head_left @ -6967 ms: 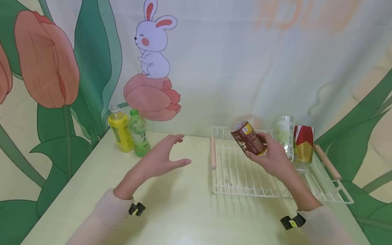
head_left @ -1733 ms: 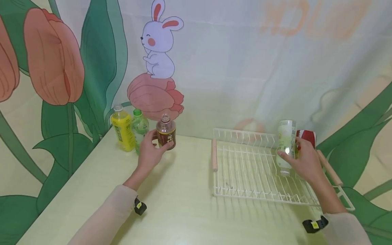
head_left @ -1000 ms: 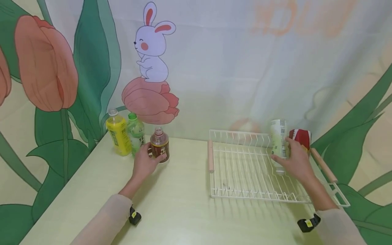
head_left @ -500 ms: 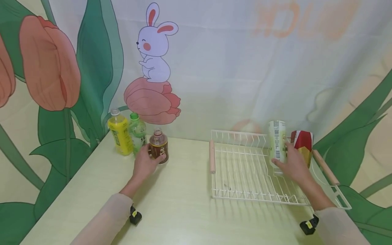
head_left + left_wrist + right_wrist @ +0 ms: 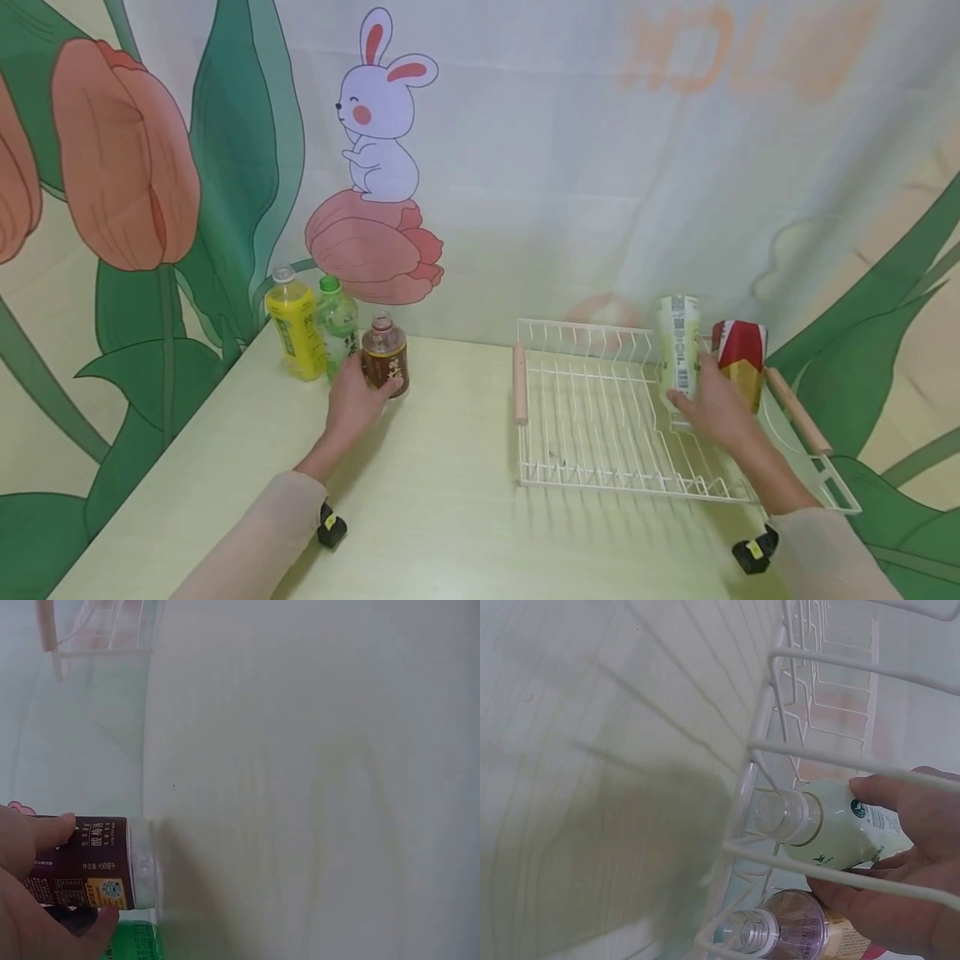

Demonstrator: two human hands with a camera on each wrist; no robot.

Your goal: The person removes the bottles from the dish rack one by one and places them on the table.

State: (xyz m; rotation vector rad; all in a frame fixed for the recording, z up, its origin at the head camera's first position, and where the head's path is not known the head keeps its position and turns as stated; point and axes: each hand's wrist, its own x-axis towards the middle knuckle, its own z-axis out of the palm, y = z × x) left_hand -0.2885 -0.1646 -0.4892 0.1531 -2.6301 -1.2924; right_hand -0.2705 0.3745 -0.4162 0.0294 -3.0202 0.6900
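Beside a green-capped bottle [image 5: 337,317], the left hand [image 5: 352,402] clasps an upright brown-labelled bottle [image 5: 388,354] on the table [image 5: 442,525]; beside a red-and-gold bottle [image 5: 742,352], the right hand [image 5: 717,410] grips an inverted pale-green bottle [image 5: 678,342] in a white wire rack [image 5: 600,488].

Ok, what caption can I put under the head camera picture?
Left hand holds a brown bottle while the right hand holds an upside-down pale green bottle in the white wire rack.

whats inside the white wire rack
The white wire rack holds two upside-down bottles: a pale green bottle, gripped by the right hand, and a red-and-gold bottle. The hand hides part of each.
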